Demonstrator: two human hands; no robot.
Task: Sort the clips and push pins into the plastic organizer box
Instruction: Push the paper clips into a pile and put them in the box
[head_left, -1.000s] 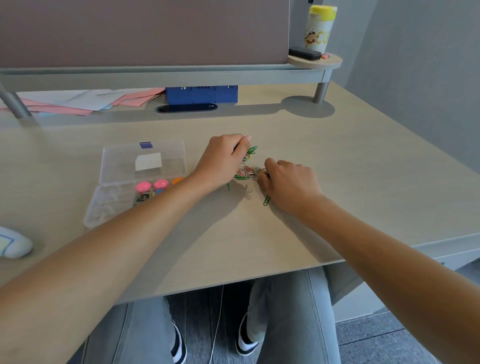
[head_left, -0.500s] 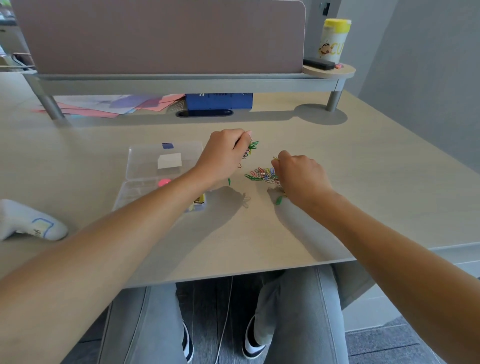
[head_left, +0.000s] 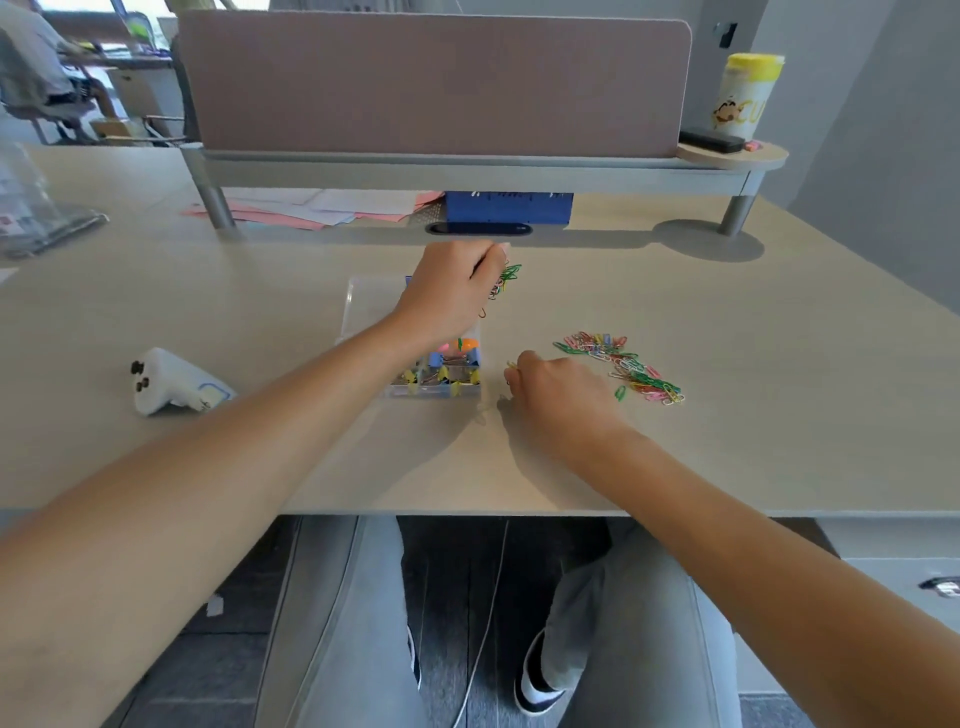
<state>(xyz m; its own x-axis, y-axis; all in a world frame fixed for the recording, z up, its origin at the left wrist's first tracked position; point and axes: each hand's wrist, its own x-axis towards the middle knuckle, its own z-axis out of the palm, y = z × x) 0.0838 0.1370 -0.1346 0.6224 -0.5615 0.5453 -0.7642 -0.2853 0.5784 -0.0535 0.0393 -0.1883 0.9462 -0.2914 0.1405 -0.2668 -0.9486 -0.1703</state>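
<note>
While the left hand grips a bunch of paper clips above the organizer box, the right hand pinches one clip beside it. One loose pile lies right of the box.

organizer box: clear, open, holding binder clips | paper clips: colourful pile right

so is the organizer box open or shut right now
Open: the organizer box shows binder clips uncovered in its near compartments, and its clear lid lies back flat on the desk.
</note>
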